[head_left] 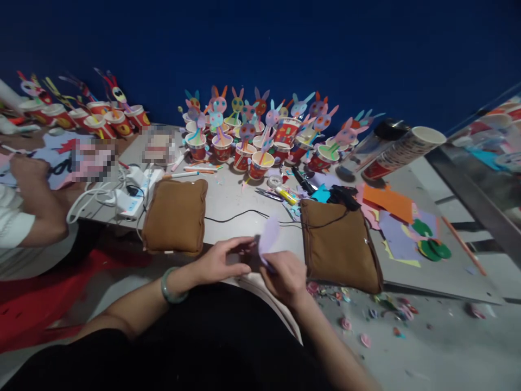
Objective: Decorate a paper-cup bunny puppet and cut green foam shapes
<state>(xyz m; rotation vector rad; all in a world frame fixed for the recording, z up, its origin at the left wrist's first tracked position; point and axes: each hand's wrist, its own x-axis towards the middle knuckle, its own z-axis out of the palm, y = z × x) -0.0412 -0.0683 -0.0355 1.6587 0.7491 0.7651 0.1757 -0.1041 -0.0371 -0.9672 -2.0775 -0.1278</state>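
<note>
A small lavender paper piece [269,233], rounded at its top, stands up from my right hand [287,274], whose thumb and fingers are pinched on its lower end. Just left of it, my left hand [223,259] is open, thumb and fingers apart, its fingertips close to the paper. Something small and dark shows by those fingertips, too blurred to name. Both hands are at the table's front edge, between a left brown cushion [175,216] and a right brown cushion [340,244]. A black cable [232,217] runs across the table beyond them.
Several paper cups with rabbit figures [260,163] stand at the back. Scissors [268,194], a glue stick [287,195] and tape lie before them. Coloured paper [401,233] and stacked cups [402,155] are at right. A power strip [140,195] and another person's arm [44,201] are at left.
</note>
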